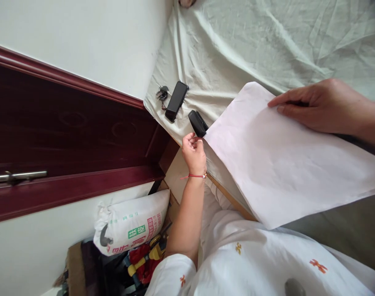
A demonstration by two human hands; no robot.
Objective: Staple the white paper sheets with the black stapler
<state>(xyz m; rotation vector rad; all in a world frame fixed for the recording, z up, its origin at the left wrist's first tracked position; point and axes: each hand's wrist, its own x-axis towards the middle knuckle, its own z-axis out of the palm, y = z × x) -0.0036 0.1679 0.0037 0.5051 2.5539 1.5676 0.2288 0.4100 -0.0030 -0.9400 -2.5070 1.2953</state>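
A large white sheet of paper [255, 152] lies slanting over the edge of the cloth-covered surface; whether it is one sheet or a stack, I cannot tell. My right hand [320, 105] reaches across its far edge, thumb and forefinger close together on the paper. At the sheet's left corner is a small black stapler [197, 124], its lower end beside that corner. My left hand [194, 154], with a red string bracelet on the wrist, has its fingers curled at the stapler's lower end. The exact contact of those fingertips is partly hidden.
A black phone-like object [176, 100] and a bunch of keys [162, 93] lie left of the stapler on the wrinkled pale green cloth [252, 45]. A dark red door [66, 119], a printed white sack [134, 222] and yellow-and-blue items [145, 261] are at the left.
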